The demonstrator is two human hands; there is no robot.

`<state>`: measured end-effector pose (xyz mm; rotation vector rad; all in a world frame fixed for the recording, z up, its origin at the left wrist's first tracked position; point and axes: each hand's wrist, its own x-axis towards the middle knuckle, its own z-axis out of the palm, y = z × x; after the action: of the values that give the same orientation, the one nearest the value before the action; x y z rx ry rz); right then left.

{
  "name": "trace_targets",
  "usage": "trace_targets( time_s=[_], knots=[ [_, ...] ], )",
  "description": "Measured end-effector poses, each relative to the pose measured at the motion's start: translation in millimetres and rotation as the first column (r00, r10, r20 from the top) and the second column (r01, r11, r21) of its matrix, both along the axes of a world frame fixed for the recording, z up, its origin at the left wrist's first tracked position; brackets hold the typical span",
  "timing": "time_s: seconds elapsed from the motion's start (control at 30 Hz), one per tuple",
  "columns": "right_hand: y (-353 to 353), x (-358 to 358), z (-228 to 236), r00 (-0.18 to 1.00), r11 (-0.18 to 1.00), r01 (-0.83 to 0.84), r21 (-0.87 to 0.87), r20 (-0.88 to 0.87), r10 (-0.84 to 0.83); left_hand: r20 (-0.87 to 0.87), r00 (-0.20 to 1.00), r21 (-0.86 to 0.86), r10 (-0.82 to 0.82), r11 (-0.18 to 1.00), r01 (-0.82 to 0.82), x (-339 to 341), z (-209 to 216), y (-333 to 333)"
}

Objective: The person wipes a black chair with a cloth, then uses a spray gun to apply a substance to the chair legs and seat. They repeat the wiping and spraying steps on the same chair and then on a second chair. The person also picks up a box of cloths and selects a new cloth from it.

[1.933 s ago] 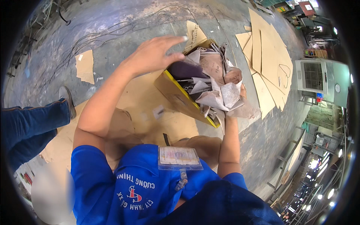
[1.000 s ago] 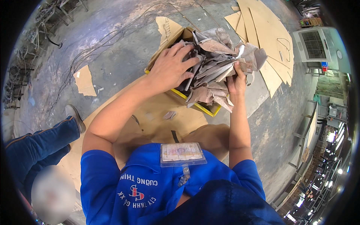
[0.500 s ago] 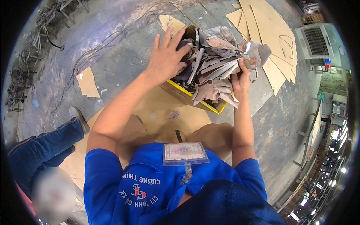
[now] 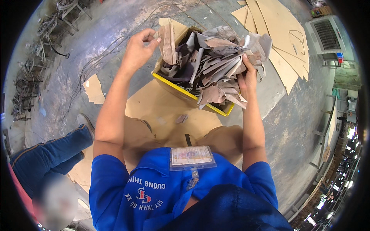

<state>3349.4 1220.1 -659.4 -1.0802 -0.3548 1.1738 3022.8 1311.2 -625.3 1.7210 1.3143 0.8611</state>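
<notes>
A box with a yellow rim (image 4: 173,85) stands in front of me, heaped with brownish-grey, curled sheets (image 4: 216,63) that look like worn sandpaper. At the box's left end, my left hand (image 4: 140,48) pinches the edge of a folded brown sandpaper strip (image 4: 167,45) and holds it upright above the rim. On the other side my right hand (image 4: 248,77) is closed around a bunch of sandpaper sheets leaning out over the box's right end. Its thumb lies on top of the bunch; the other fingers are mostly hidden beneath.
Beneath the box and my knees lies a cardboard sheet (image 4: 154,111), with a small brown scrap (image 4: 181,118) on it. More flat boards (image 4: 281,42) are stacked at the far right, near an air cooler (image 4: 325,36). A torn cardboard piece (image 4: 93,89) and another person's leg (image 4: 54,148) are at left.
My left hand has gone from spread over the heap to pinching a sandpaper strip, drawn left and up at the box's left end. My right hand keeps its hold on the bunch.
</notes>
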Motion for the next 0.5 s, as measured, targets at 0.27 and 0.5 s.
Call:
trace_targets(
  time_s=[0.27,0.5],
  knots=[
    [3,-4,6,1.0,1.0,-0.03,0.001,-0.002,0.03,-0.305,0.942,0.738,-0.139,0.59,0.326,68,15,-59],
    [1,-5,7,0.992,0.99,-0.121,-0.067,0.019,0.123,-0.131,0.955,0.362,-0.267,0.884,0.296,94,-4,-64]
  ],
)
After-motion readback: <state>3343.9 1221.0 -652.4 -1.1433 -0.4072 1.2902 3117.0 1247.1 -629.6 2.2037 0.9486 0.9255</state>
